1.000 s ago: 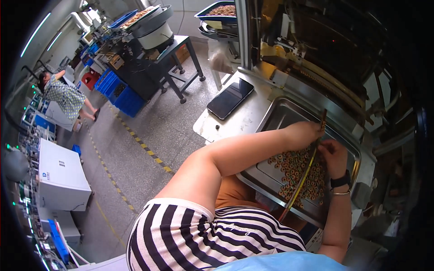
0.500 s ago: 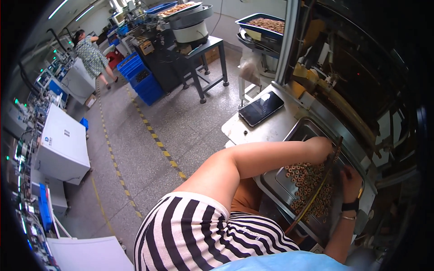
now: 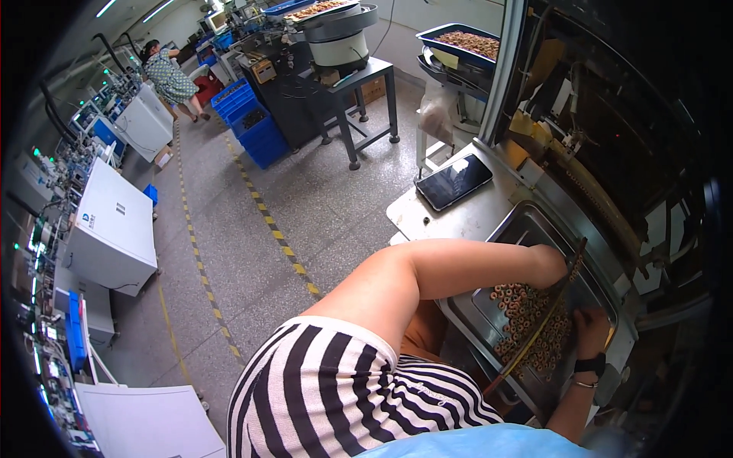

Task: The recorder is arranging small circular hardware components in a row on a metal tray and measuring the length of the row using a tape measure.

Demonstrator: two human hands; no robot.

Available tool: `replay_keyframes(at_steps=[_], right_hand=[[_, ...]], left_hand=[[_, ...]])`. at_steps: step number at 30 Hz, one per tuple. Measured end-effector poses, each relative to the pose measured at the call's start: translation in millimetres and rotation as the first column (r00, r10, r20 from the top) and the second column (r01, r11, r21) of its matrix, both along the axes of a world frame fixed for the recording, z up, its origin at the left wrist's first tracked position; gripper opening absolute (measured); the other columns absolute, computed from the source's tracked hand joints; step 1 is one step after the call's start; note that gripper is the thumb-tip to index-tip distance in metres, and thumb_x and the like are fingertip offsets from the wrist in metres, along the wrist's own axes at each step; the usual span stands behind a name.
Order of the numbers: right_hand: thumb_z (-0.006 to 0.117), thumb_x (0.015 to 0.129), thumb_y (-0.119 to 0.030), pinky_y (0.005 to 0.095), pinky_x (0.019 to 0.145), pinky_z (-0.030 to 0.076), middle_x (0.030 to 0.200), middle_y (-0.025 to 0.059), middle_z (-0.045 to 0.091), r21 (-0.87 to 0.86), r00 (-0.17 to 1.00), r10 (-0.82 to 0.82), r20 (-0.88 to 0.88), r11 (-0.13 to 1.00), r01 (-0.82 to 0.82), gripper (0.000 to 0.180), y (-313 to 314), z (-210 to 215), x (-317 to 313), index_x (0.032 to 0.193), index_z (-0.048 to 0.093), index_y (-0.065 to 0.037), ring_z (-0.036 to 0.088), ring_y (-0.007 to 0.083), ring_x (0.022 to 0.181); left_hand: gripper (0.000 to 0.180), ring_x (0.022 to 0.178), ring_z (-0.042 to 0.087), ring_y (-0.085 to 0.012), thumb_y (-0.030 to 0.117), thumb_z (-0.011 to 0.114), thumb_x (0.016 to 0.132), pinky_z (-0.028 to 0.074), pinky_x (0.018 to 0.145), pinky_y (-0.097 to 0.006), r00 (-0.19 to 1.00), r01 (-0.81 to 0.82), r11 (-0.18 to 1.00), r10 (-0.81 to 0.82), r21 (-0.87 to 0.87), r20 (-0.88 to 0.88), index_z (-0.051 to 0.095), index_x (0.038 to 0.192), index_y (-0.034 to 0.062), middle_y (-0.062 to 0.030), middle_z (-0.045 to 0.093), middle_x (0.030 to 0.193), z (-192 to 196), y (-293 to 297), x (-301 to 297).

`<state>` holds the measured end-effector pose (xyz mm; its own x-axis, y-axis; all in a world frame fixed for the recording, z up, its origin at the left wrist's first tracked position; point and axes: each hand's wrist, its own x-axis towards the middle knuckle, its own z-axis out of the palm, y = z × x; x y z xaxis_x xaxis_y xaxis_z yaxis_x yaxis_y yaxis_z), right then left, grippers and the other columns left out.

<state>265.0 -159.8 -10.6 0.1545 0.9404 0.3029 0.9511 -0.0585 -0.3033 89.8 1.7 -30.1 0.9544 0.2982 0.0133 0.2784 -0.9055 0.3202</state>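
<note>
I'm clamping my left hand [image 3: 551, 263] on the rod [image 3: 538, 328] top, right hand [image 3: 592, 332] spread flat on rings [image 3: 527, 317] in tray [image 3: 489, 317]; keeping the rod low, sliding slowly.

Speckled grey floor [image 3: 252, 191] with a yellow-and-black dashed line [image 3: 267, 221] running well left of the hands; white cabinets [image 3: 114, 229] along the far left wall; blue crates [image 3: 252, 122] and a dark machine table [image 3: 343, 84] far up-left of the hands; strip lights [image 3: 107, 8] overhead; another person [image 3: 168, 76] at work in the distance.
</note>
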Motion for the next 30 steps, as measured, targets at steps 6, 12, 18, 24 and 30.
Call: replay_keyframes(at_steps=[6,12,18,24,30], right_hand=[[0.066,0.071,-0.008,0.0364,0.068,0.047,0.077,0.0158,0.06,-0.03,0.99,0.015,-0.142,0.999,-0.02,0.014,-4.3,-6.2,1.3,0.081,0.062,0.001,0.059,0.0306,0.074],[0.063,0.078,-0.014,0.0318,0.067,0.047,0.076,0.0117,0.064,0.003,0.944,0.015,-0.331,1.0,-0.015,0.015,1.5,6.1,-9.5,0.084,0.063,-0.001,0.061,0.0218,0.07],[0.065,0.076,-0.016,0.0291,0.066,0.048,0.078,0.0113,0.066,0.054,0.874,0.076,-0.48,0.997,-0.057,0.021,17.6,23.7,-33.1,0.09,0.065,0.0,0.064,0.0199,0.073],[0.066,0.078,-0.011,0.0213,0.055,0.045,0.07,0.005,0.062,-0.05,0.669,-0.032,-0.743,0.999,-0.008,0.016,12.1,25.3,-46.8,0.088,0.062,0.0,0.056,0.0076,0.06],[0.066,0.078,-0.01,0.022,0.055,0.044,0.069,0.0048,0.062,-0.021,0.713,0.036,-0.7,0.997,-0.071,0.016,16.6,15.1,-55.6,0.086,0.061,0.002,0.056,0.0083,0.06]], left_hand=[[0.021,0.089,0.061,-0.0343,0.012,0.06,0.071,0.05,0.075,-0.042,1.0,-0.018,1.0,0.018,-0.01,0.003,0.066,0.088,0.0027,-0.0183,0.064,0.088,17.7,-11.0,-12.6],[0.022,0.086,0.062,-0.0314,0.009,0.059,0.071,0.05,0.074,-0.039,0.988,-0.13,0.989,0.135,-0.07,0.072,0.066,0.091,0.0043,-0.0154,0.065,0.087,22.5,-2.9,-25.0],[0.015,0.082,0.06,-0.0329,0.008,0.059,0.079,0.048,0.072,-0.037,0.93,-0.055,0.988,0.103,-0.143,0.353,0.062,0.093,0.0037,-0.0158,0.062,0.088,28.9,3.4,-37.1],[0.012,0.092,0.059,-0.0304,0.001,0.053,0.074,0.048,0.077,-0.038,0.87,0.193,0.974,-0.226,0.118,0.439,0.059,0.084,0.0023,-0.0101,0.059,0.112,35.3,-3.5,-24.5],[0.015,0.097,0.057,-0.0313,-0.002,0.052,0.07,0.048,0.081,-0.038,0.902,0.166,0.979,-0.201,0.123,0.383,0.056,0.084,0.0007,-0.011,0.055,0.12,23.4,-9.9,-28.6]])
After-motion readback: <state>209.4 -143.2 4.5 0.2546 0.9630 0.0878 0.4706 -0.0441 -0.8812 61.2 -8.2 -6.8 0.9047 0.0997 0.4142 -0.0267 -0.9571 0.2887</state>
